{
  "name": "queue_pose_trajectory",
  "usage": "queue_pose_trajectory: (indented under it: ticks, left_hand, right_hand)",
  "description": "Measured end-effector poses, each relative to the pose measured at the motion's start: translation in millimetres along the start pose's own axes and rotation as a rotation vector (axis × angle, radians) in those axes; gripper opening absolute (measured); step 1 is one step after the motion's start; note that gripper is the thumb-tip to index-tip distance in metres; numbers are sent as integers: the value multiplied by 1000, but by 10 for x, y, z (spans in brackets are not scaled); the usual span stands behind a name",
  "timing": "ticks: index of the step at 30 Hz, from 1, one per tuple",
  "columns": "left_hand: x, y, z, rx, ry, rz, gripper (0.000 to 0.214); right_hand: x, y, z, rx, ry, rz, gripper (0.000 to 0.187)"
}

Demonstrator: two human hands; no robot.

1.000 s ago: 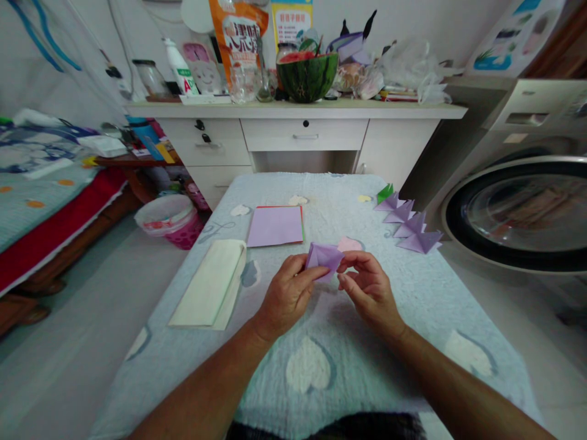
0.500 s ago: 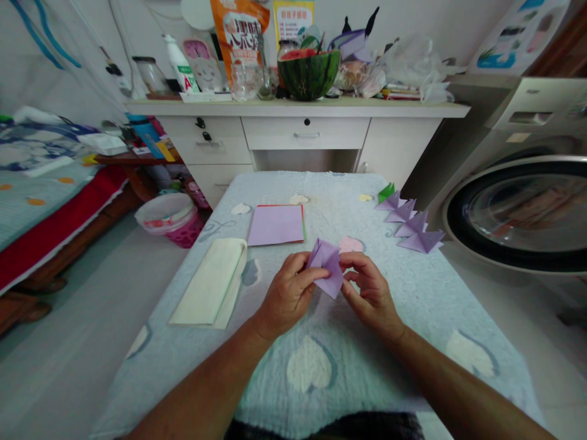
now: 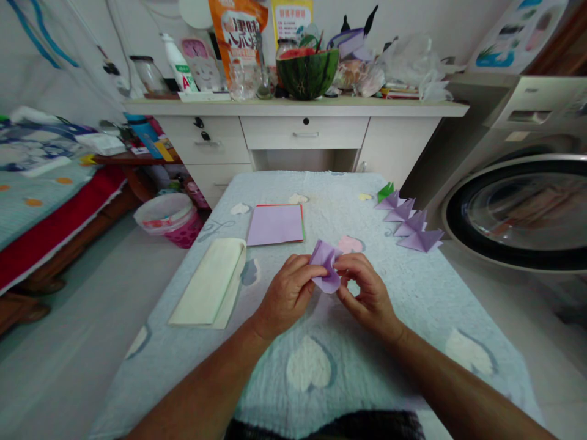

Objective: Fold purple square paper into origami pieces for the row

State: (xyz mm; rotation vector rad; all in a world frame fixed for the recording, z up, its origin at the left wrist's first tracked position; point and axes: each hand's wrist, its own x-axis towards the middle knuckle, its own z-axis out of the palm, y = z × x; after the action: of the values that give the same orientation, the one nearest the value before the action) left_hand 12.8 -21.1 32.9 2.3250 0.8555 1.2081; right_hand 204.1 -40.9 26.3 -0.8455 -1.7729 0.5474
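A partly folded piece of purple paper (image 3: pixel 325 269) is pinched between both hands just above the table (image 3: pixel 413 293) with its pale blue cloth. My left hand (image 3: pixel 287 296) grips its left side with thumb and fingers closed. My right hand (image 3: pixel 364 293) pinches its right side from above. A stack of flat purple paper sheets (image 3: pixel 275 224) lies beyond my hands. Several finished purple folded pieces (image 3: pixel 410 223) sit in a row along the table's right edge, a small green one (image 3: pixel 385 191) at their far end.
A cream folded cloth or bag (image 3: pixel 211 282) lies on the table's left. A desk (image 3: pixel 298 131) with half a watermelon (image 3: pixel 307 73) and clutter stands behind. A washing machine (image 3: pixel 518 208) is at right, a pink bin (image 3: pixel 167 219) and a bed (image 3: pixel 41 201) at left.
The purple paper has been turned and pressed smaller between my fingers; my right thumb and fingers have closed further onto it. Both hands stay in the same spot.
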Motion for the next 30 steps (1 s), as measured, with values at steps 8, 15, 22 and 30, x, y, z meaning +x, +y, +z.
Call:
queue_pose_trajectory:
  ticks: [8,15,22,30]
  left_hand:
    - [-1,14,-15,-14,-14,-95,32]
    - [2,27,-17,50,1,-15,31]
    - [-16,-8,-10,109,9,29,27]
    - [-17,-31,-6,100,6,62,36]
  right_hand:
    - [-63,36,25,38,47,73,45]
    - [-81,30,13,89,48,143,44]
    - [-34,-35,-24,-14,53,48,39]
    - [-62,15,20,125,185,228,20]
